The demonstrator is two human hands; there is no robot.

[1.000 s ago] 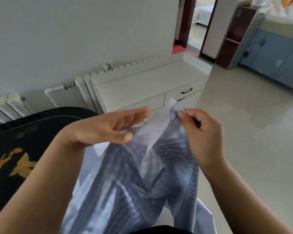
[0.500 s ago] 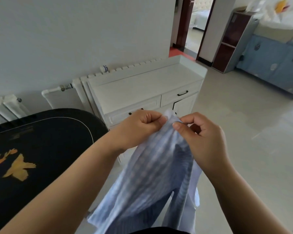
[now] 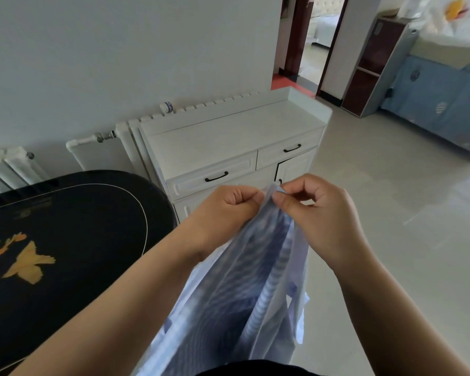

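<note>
— Where's the striped cloth?
— Hanging in front of the body, above the floor. The left hand, flat and off the fabric a second ago, now pinches the top edge right beside the right hand, which pinches it too.
— Meaning?
— Probably ready to draw that edge apart for folding. The black desk lies to the left, with the white cabinet beyond.
</note>
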